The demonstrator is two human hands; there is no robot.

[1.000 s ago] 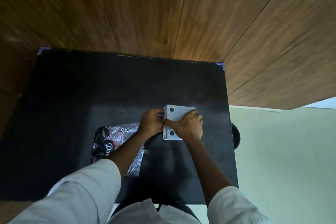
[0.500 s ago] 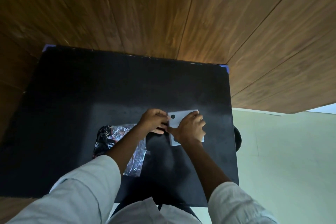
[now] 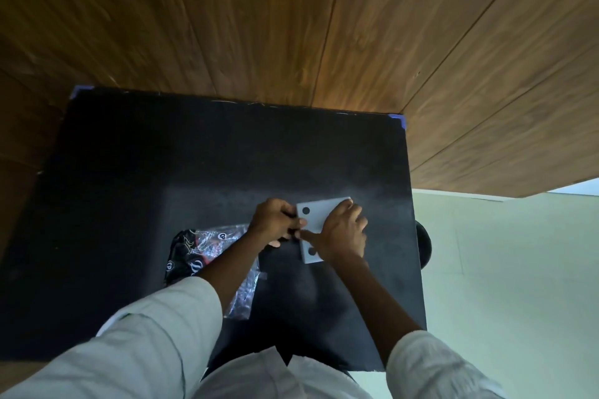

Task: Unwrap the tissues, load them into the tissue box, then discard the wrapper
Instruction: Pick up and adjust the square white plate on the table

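Note:
A flat grey tissue box (image 3: 316, 215) with two dark round spots along its left edge lies on the black table (image 3: 129, 204). My right hand (image 3: 342, 232) lies flat on top of it, fingers spread, thumb pointing left. My left hand (image 3: 275, 222) is curled at the box's left edge, its fingertips pinching that edge. The crumpled clear plastic wrapper (image 3: 207, 249) with black and red print lies on the table to the left, partly under my left forearm. No loose tissues show.
A wood-panelled wall (image 3: 291, 26) rises behind the table. Blue tape marks the table's far corners (image 3: 400, 120). A dark round object (image 3: 423, 244) sticks out past the table's right edge above a pale green floor (image 3: 502, 269).
The grey box has turned slightly, its right end swinging away from me. My right hand has flattened further over it; my left hand stays at its left edge.

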